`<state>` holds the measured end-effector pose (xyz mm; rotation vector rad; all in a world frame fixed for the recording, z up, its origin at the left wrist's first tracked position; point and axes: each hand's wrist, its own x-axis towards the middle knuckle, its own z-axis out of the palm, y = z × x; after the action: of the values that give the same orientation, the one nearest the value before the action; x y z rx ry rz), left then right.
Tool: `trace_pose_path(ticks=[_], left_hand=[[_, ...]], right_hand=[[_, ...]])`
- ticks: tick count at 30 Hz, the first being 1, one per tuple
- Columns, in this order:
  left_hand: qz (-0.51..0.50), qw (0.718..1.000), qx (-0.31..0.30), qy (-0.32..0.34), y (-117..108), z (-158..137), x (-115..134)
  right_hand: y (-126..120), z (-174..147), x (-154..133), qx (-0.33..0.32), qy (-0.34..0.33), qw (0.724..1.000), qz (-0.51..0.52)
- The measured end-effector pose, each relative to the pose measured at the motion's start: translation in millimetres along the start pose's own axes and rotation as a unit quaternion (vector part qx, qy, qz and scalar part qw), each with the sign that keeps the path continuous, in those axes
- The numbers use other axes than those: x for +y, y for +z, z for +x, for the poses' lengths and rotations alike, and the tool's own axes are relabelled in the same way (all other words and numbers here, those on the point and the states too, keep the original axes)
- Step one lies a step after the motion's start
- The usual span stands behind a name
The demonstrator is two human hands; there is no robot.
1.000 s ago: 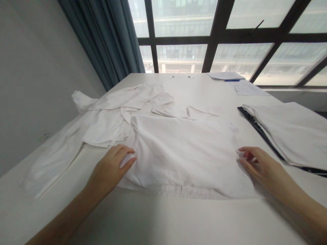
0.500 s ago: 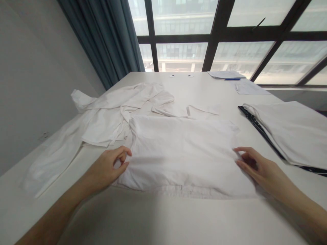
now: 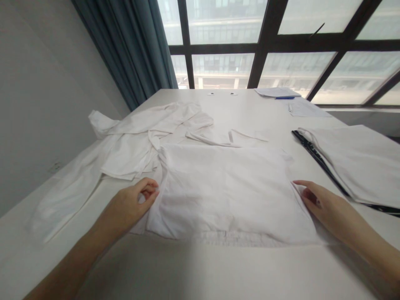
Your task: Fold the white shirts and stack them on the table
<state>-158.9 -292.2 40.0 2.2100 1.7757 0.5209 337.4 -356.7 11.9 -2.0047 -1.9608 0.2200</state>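
Observation:
In front of me a white folded garment [image 3: 225, 187] lies on the table, roughly rectangular, with soft creases and a gathered, stitched strip along its near edge. My left hand [image 3: 134, 204] pinches the garment's left edge between thumb and fingertips. On the opposite side, my right hand [image 3: 321, 204] has a fold of the right edge between thumb and fingers. Some loose cloth shows below the left fingers. Behind the garment's far edge lie thin white strips of cloth [image 3: 212, 139].
A rumpled white garment [image 3: 131, 146] spreads over the table's left side. At right, folded white cloth [image 3: 362, 162] rests on a black item [image 3: 321, 162]. Papers [image 3: 278, 92] and a blue pen [image 3: 285, 98] lie far back on the white table [image 3: 243, 275], before the windows.
My right hand has shifted slightly right, and my left hand slightly left. The fingers have closed on the edges, drawing the garment's sides outward a little.

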Motion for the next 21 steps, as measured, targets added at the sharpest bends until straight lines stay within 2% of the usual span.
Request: trace_pose_path(ticks=[4, 8, 13, 18, 19, 21], left_hand=[[0.044, 0.999, 0.021, -0.014, 2, 1, -3], [0.073, 0.996, 0.048, -0.018, 2, 3, -7], [0.066, 0.995, -0.031, -0.062, -6, 3, -12], [0.01, 0.989, -0.149, -0.019, -18, -3, -24], [0.005, 0.988, -0.154, -0.015, -18, -3, -26], [0.002, 0.992, -0.123, -0.023, -18, 1, -28]], right_hand=[[4, 1, 10, 0.05, -0.051, 0.997, -0.02], [4, 4, 11, 0.072, -0.022, 0.997, -0.017], [-5, 3, 8, 0.028, 0.001, 0.999, 0.035], [-15, -9, 29, -0.073, -0.002, 0.994, 0.084], [-17, -10, 33, -0.073, -0.002, 0.994, 0.081], [-22, -8, 37, -0.056, 0.008, 0.996, 0.065]])
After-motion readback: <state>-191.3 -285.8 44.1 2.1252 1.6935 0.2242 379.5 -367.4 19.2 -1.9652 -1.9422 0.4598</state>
